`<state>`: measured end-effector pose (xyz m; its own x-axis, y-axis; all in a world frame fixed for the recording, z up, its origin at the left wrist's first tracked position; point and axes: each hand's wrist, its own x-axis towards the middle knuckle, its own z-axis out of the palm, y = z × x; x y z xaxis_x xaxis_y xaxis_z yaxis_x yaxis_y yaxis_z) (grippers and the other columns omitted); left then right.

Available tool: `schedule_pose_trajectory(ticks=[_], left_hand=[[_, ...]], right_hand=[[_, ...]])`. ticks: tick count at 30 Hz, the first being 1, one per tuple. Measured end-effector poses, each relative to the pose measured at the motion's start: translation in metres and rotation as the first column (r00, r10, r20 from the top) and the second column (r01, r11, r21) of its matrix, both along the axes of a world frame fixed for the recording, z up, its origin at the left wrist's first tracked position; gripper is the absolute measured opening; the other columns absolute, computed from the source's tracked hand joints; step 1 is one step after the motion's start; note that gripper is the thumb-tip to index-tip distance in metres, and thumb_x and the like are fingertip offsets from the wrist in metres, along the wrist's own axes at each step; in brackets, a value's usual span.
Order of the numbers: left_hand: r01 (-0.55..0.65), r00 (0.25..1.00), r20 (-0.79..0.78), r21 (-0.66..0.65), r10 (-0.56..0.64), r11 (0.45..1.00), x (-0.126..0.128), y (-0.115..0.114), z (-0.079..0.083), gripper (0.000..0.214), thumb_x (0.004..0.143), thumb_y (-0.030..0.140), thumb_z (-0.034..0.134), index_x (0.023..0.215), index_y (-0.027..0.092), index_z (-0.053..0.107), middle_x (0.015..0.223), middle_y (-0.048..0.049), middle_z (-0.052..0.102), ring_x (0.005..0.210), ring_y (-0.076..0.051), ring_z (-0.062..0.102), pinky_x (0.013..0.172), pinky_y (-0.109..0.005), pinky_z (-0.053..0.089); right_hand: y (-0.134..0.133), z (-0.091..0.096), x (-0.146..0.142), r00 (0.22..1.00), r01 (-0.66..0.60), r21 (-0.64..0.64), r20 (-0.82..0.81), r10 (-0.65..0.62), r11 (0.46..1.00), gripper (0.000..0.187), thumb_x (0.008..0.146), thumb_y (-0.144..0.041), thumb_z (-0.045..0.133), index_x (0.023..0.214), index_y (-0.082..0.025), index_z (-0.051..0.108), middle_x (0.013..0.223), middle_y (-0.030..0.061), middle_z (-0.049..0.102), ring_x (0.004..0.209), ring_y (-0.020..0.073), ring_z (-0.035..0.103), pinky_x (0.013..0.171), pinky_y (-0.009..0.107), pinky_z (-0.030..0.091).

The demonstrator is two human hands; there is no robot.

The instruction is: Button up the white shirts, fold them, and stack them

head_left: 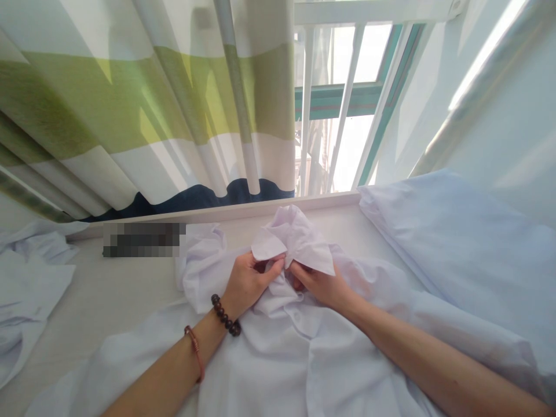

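Note:
A white button-up shirt (269, 359) lies spread out in front of me, its collar (313, 250) at the far end and its front facing up. My left hand (252, 279) pinches the shirt just under the left collar point, thumb on top. Close beside it, my right hand (319, 282) grips the other side of the neck opening, its fingers partly covered by the right collar point. Both hands meet at the collar's front. A small button (297, 317) shows on the front below them. Whatever lies between the fingertips is hidden.
Another folded white cloth (460, 231) is at the right, and a crumpled white garment (30, 307) at the left. A blurred-out dark object (143, 240) sits near the ledge (243, 209). Behind hang a green-and-white curtain (152, 104) and white window bars (347, 98).

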<state>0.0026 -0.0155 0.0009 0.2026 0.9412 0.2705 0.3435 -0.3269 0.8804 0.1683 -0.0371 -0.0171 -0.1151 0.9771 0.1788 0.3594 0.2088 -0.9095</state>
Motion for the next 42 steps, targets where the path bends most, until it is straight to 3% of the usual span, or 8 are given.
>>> schedule_pose_trajectory(ticks=[12,17,21,28,42], left_hand=[[0.014,0.997,-0.078,0.112,-0.006,0.994,-0.0008,0.0012,-0.0044,0.020,0.071,0.027,0.067,0.085,0.015,0.074,0.086,-0.0055,0.075,0.076,-0.019,0.069,0.070,-0.025,0.054],[0.020,0.993,-0.119,0.112,-0.007,0.994,-0.0006,0.0023,-0.0070,0.019,0.073,0.027,0.065,0.085,0.015,0.072,0.084,-0.0056,0.074,0.069,-0.017,0.067,0.067,-0.025,0.053],[0.016,0.987,-0.163,0.120,0.004,0.993,0.0011,0.0028,-0.0085,0.017,0.075,0.027,0.062,0.083,0.015,0.069,0.077,-0.0039,0.071,0.064,-0.015,0.064,0.062,-0.024,0.052],[-0.018,0.984,-0.170,0.187,0.051,0.982,0.0041,-0.0012,-0.0060,0.018,0.076,0.029,0.064,0.086,0.017,0.070,0.082,-0.0046,0.072,0.070,-0.017,0.066,0.064,-0.024,0.053],[0.006,0.993,-0.120,0.174,0.015,0.985,-0.0016,0.0015,-0.0060,0.019,0.075,0.028,0.066,0.088,0.018,0.076,0.083,-0.0045,0.075,0.068,-0.017,0.068,0.063,-0.023,0.053]], right_hand=[[0.0015,-0.0015,0.0014,0.999,-0.032,-0.013,-0.012,0.032,0.999,0.024,0.087,-0.032,0.049,0.066,-0.023,0.054,0.054,-0.0016,0.060,0.050,0.0154,0.059,0.054,0.026,0.050],[0.0010,-0.0022,0.0018,0.996,-0.071,0.030,0.055,0.069,0.997,0.023,0.088,-0.029,0.045,0.068,-0.023,0.055,0.057,-0.0007,0.060,0.053,0.0152,0.059,0.058,0.026,0.050],[0.0009,-0.0008,0.0008,0.998,-0.064,-0.026,0.011,0.064,0.998,0.022,0.087,-0.027,0.045,0.067,-0.023,0.054,0.056,-0.0006,0.059,0.052,0.0151,0.059,0.055,0.025,0.049],[0.0008,0.0019,-0.0002,0.989,-0.064,-0.107,-0.142,0.048,0.992,0.024,0.086,-0.028,0.046,0.063,-0.023,0.051,0.052,-0.0008,0.054,0.049,0.0145,0.055,0.051,0.024,0.049],[-0.0004,0.0058,0.0006,0.995,-0.047,-0.112,-0.087,0.038,0.993,0.023,0.084,-0.027,0.049,0.062,-0.022,0.055,0.052,-0.0012,0.056,0.049,0.0143,0.056,0.051,0.025,0.049]])
